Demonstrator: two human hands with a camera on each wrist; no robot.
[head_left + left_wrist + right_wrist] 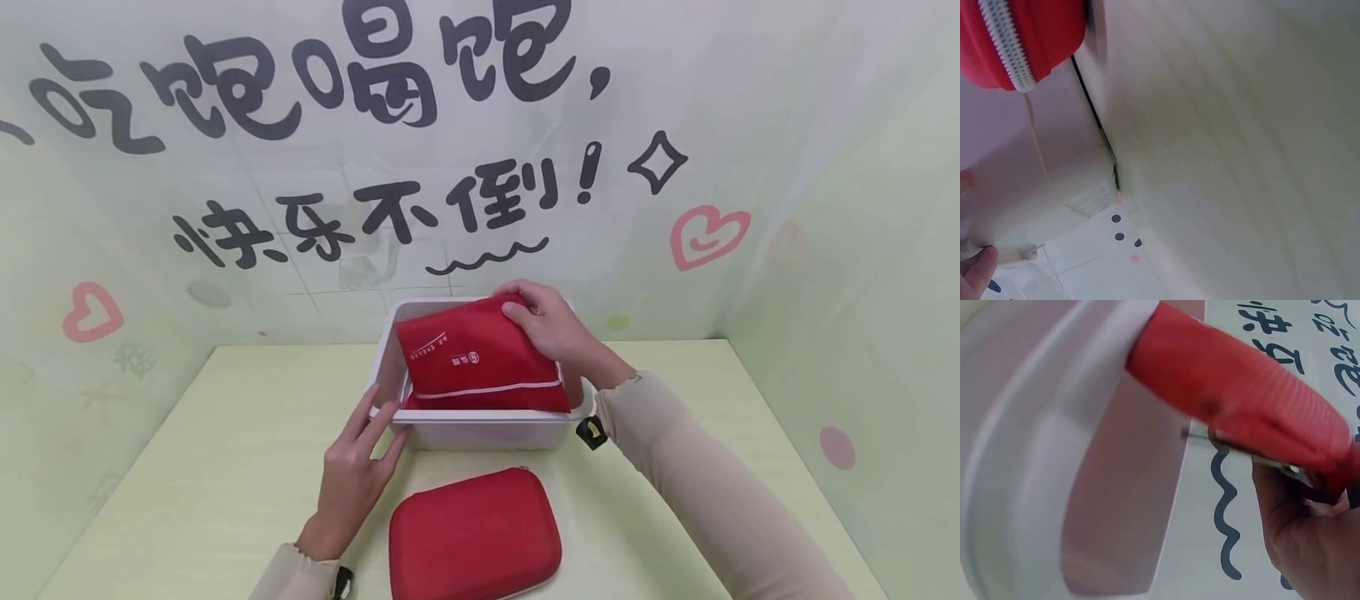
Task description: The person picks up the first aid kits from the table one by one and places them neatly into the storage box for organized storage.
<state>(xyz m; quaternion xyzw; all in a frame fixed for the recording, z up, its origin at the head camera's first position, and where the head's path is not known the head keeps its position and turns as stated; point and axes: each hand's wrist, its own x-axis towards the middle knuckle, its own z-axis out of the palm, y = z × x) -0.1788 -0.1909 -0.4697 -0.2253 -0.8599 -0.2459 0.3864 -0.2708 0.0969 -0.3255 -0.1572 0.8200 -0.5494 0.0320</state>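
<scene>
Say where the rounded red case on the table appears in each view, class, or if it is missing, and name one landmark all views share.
Head: red case at bottom centre, in front of the white box.
Left wrist: top-left corner, cut off, zip showing.
Right wrist: not in it; the red pouch there is in the right hand.
Shared landmark: white box.

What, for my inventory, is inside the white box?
A red pouch, gripped by the right hand, covers most of the opening of the white box; inner walls show beside it; anything beneath is hidden.
</scene>
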